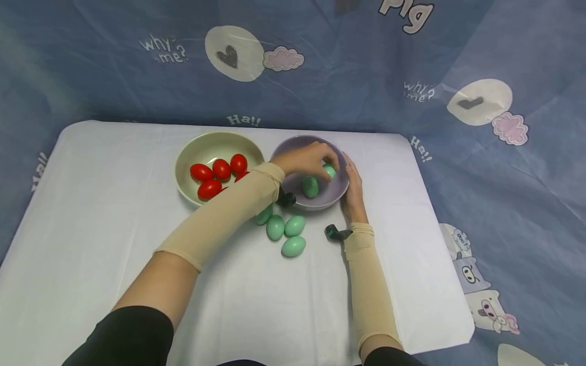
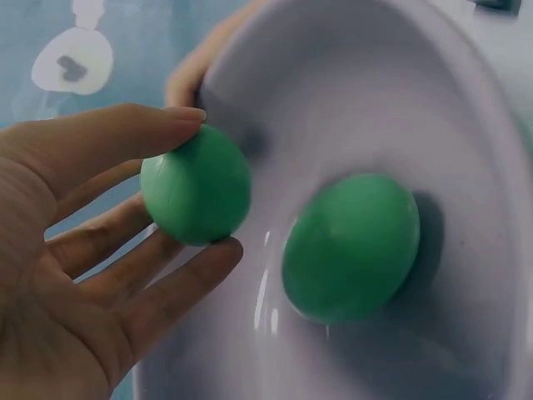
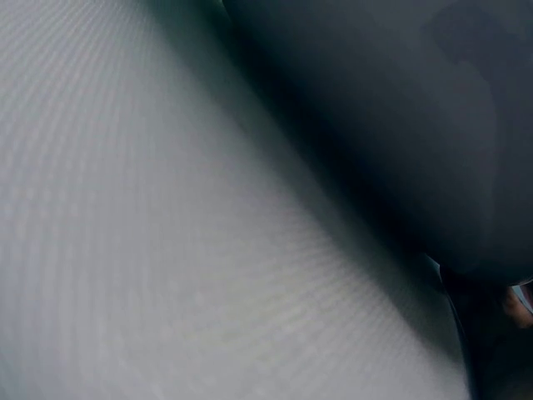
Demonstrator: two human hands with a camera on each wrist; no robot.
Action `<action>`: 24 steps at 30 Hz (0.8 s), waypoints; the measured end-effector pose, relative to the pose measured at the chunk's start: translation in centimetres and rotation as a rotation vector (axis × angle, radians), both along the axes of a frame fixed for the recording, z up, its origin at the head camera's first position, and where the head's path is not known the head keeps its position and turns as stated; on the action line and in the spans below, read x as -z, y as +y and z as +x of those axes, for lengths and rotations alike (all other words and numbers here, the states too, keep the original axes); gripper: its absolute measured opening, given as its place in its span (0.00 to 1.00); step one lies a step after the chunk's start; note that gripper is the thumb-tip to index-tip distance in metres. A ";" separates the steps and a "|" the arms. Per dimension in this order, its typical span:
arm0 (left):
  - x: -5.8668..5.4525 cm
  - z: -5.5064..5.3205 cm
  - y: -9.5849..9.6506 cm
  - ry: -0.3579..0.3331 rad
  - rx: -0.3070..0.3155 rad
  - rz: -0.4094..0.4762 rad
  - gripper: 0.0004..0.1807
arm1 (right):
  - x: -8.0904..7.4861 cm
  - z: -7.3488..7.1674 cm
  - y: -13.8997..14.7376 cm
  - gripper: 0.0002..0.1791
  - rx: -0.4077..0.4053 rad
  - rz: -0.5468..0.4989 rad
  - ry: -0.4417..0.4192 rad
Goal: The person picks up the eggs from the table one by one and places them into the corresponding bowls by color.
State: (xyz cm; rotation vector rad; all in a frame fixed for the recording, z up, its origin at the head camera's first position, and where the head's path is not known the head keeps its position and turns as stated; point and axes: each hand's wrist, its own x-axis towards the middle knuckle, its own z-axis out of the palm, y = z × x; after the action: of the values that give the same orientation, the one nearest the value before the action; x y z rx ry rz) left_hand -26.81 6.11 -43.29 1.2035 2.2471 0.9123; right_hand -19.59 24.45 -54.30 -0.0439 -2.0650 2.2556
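Observation:
My left hand reaches over the purple bowl and pinches a green egg between thumb and fingertips. In the left wrist view this egg is above the bowl's inside, near the rim. Another green egg lies on the bowl's bottom. Against the bowl's right outer side rests my right hand, its fingers extended along the wall. The right wrist view has mostly white cloth and the dark underside of the bowl, with only a sliver of skin at the edge.
Several green eggs lie on the white tablecloth in front of the purple bowl. To the left stands a pale green bowl with several red egg-shaped pieces, partly hidden by my left sleeve. Behind the table hangs blue printed cloth.

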 end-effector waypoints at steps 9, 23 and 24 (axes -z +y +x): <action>1.0 -0.8 1.3 0.000 -0.015 -0.083 0.17 | 0.2 -0.3 0.1 0.30 0.012 -0.002 0.021; 1.0 -1.1 1.3 -0.047 -0.064 -0.217 0.18 | -0.8 0.2 0.0 0.29 -0.017 0.013 0.004; 1.0 -1.1 1.4 -0.049 -0.067 -0.227 0.18 | -1.1 0.4 -0.1 0.29 -0.018 0.023 0.003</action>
State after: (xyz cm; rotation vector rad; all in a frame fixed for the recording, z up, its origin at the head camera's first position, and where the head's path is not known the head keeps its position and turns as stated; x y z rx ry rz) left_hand -27.94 7.47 -44.26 1.0009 2.2913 0.6807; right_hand -19.19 24.35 -53.23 -0.0211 -2.0978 2.2403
